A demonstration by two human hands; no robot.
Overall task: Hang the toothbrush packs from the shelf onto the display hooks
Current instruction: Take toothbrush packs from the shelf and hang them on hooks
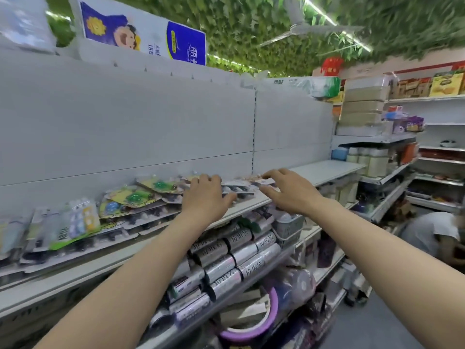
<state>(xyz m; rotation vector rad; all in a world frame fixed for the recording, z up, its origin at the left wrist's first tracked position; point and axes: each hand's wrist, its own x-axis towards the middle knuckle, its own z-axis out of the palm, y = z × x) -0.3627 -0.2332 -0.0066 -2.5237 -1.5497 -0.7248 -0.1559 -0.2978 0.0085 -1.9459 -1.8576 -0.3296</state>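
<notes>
Head view is suggesting a pick in progress, and it is going best if the left hand (205, 195) — resting loose-fingered on the toothbrush packs (239, 189) — is holding the pile down while the right hand (289, 192) is lifting only the single pack (265, 182) it is pinching between thumb and forefinger. The packs are lying flat on the shelf (327, 171) at mid-frame, directly under and between both hands, with more trailing toward the lower left. Hooks are not showing on the grey back panel (151, 127) above.
</notes>
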